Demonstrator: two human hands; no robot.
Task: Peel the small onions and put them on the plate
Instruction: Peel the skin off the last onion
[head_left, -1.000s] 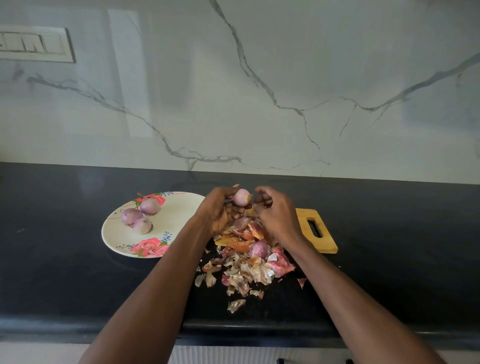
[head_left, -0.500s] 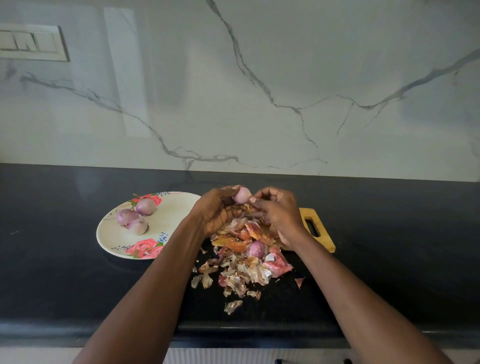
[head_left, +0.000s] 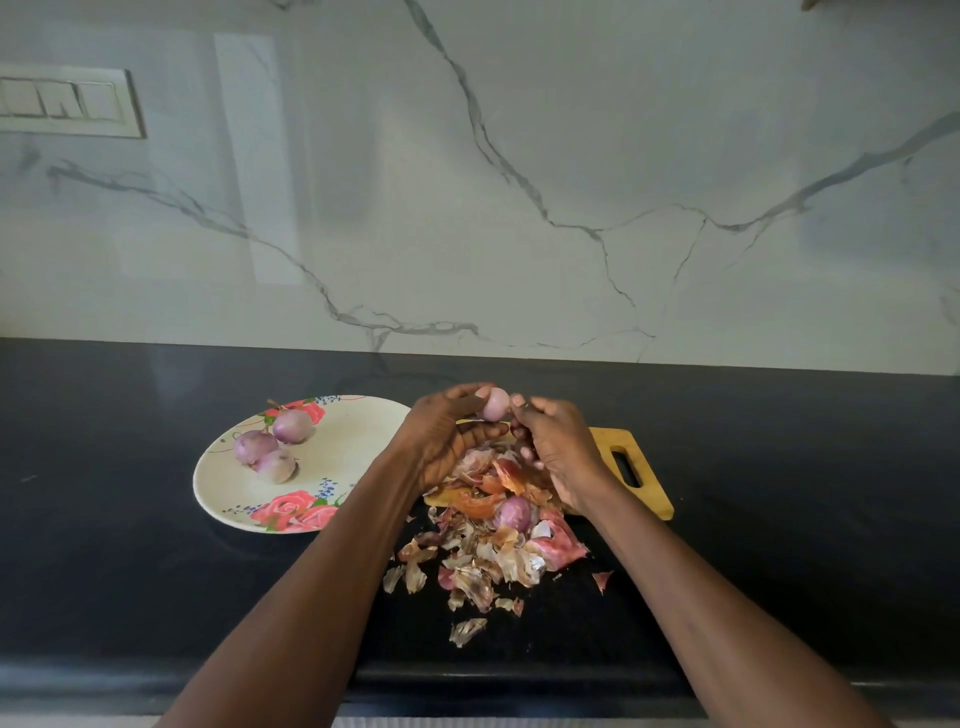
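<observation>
Peeling is nearly done — left hand (head_left: 441, 441) grips the pale onion (head_left: 493, 404), right hand (head_left: 558, 449) fingers curled, picking at it; next, likely the plate (head_left: 218, 467).

You stand in a home kitchen: black stone counter (head_left: 130, 519) beneath a marble-veined backsplash (head_left: 519, 182), floral plate (head_left: 332, 452) and wooden cutting board (head_left: 644, 483) upon the counter.
</observation>
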